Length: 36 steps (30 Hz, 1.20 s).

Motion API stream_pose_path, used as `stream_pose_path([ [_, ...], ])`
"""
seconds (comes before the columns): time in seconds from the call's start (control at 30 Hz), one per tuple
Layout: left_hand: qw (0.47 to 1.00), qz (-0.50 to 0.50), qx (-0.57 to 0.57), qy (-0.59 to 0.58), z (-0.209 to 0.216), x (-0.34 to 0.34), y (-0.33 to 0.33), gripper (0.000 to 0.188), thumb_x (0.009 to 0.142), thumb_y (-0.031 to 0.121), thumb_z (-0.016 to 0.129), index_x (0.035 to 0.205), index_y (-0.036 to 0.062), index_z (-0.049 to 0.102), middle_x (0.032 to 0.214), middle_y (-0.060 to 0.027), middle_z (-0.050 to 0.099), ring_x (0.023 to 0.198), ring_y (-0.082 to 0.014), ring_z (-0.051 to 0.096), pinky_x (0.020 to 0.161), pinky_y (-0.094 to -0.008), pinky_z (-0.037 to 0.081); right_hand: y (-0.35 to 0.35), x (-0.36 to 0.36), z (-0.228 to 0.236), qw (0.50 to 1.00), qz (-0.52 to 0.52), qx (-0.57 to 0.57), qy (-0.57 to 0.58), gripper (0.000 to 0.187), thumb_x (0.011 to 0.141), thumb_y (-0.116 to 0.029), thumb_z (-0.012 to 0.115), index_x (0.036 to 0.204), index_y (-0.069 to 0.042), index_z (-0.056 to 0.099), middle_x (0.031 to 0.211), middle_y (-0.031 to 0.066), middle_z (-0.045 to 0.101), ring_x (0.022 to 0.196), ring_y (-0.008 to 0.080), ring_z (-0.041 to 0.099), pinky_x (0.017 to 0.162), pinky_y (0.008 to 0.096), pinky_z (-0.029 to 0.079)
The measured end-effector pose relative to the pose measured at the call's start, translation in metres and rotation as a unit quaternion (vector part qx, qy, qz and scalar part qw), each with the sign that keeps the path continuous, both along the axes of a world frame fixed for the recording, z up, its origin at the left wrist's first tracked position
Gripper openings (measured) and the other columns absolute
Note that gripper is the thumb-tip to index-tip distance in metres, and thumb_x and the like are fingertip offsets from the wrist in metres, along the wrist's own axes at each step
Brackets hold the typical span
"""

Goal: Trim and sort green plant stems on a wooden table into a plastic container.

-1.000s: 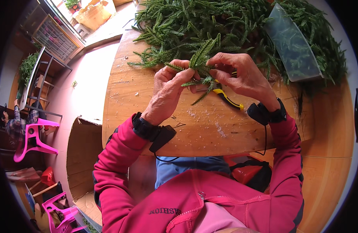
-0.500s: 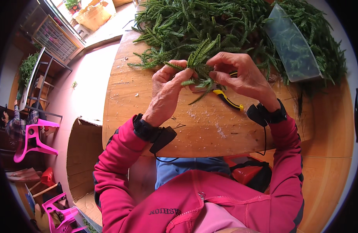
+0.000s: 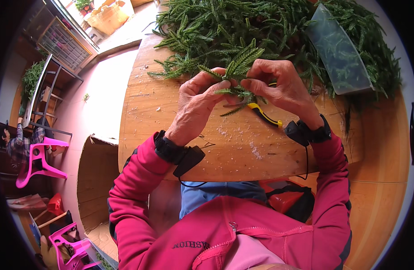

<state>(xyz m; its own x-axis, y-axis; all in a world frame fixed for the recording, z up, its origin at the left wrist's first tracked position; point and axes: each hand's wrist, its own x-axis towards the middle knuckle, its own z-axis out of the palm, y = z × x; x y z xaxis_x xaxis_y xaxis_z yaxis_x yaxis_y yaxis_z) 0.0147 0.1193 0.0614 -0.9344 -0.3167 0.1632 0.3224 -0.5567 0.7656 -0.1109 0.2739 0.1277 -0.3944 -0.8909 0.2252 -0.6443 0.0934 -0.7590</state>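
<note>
Between my hands, above the wooden table [image 3: 171, 135], is a green artificial pine sprig [image 3: 243, 63] with several needle-covered fronds fanning out. My left hand [image 3: 200, 96] pinches it near its middle, thumb against fingertips. On the other side, the thumb and fingers of my right hand [image 3: 279, 85] close on the sprig's lower fronds. Pliers with yellow and black handles [image 3: 265, 116] lie on the table just below my right hand; their jaws are partly hidden under the sprig. Right behind my hands spreads a big heap of green artificial pine branches [image 3: 216, 27].
A translucent plastic bin [image 3: 339, 54] lies tilted on the heap at the right. White crumbs dot the tabletop. An open cardboard box [image 3: 97, 180] stands at the table's left. Farther left, a person [image 3: 20, 144] sits by a pink stool [image 3: 40, 162] and another table.
Both hands have stayed close together over the table. The sprig has shifted slightly to the right and turned a little, and my left hand has moved slightly right with it.
</note>
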Motion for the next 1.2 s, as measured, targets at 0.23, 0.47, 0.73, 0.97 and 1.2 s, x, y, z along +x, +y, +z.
stream_pose_path([
  [0.23, 0.996, -0.078, 0.017, 0.031, -0.009, 0.002, -0.008, 0.024, 0.095, 0.010, 0.055, 0.116, 0.0002, 0.054, 0.100, -0.0133, 0.066, 0.076, -0.0184, 0.066, 0.073, -0.0306, 0.056, 0.002, 0.003, 0.001, 0.999, -0.030, 0.000, -0.037, 0.020, 0.088, -0.013, 0.066, 0.077, 0.002, 0.059, 0.065, -0.0043, 0.053, 0.064, 0.0013, 0.047, 0.055, 0.0208, 0.040],
  [0.47, 0.988, -0.134, 0.071, 0.041, -0.010, 0.003, -0.008, 0.027, 0.096, 0.011, 0.053, 0.122, 0.0028, 0.050, 0.101, -0.0153, 0.064, 0.074, -0.0194, 0.065, 0.075, -0.0330, 0.056, 0.002, 0.004, 0.006, 0.993, -0.047, 0.029, -0.107, 0.024, 0.091, -0.018, 0.063, 0.077, 0.001, 0.059, 0.066, -0.0057, 0.051, 0.063, 0.0013, 0.046, 0.055, 0.0204, 0.038],
  [0.73, 0.987, -0.148, 0.058, 0.016, -0.003, 0.004, 0.000, 0.037, 0.093, 0.006, 0.057, 0.127, 0.0049, 0.043, 0.098, -0.0133, 0.064, 0.078, -0.0187, 0.063, 0.080, -0.0363, 0.055, -0.006, 0.005, -0.013, 0.992, 0.029, -0.020, -0.121, 0.020, 0.093, -0.013, 0.059, 0.080, 0.003, 0.060, 0.068, -0.0025, 0.055, 0.064, 0.0043, 0.048, 0.055, 0.0218, 0.040],
  [0.97, 0.989, -0.134, 0.057, 0.019, -0.003, 0.006, 0.001, 0.045, 0.088, 0.000, 0.061, 0.128, 0.0066, 0.042, 0.096, -0.0049, 0.060, 0.086, -0.0166, 0.061, 0.081, -0.0307, 0.050, 0.000, 0.018, 0.005, 0.995, -0.024, -0.046, 0.083, 0.011, 0.086, -0.002, 0.061, 0.078, 0.005, 0.061, 0.069, 0.0018, 0.059, 0.066, 0.0075, 0.054, 0.060, 0.0222, 0.044],
  [1.2, 0.985, -0.145, 0.097, 0.012, -0.010, 0.005, 0.000, 0.049, 0.083, -0.005, 0.064, 0.126, 0.0071, 0.043, 0.095, -0.0009, 0.058, 0.090, -0.0138, 0.061, 0.076, -0.0280, 0.046, -0.002, 0.013, -0.006, 0.997, -0.033, -0.069, -0.009, 0.006, 0.084, 0.002, 0.061, 0.079, 0.005, 0.063, 0.069, 0.0028, 0.059, 0.067, 0.0075, 0.054, 0.060, 0.0226, 0.044],
])
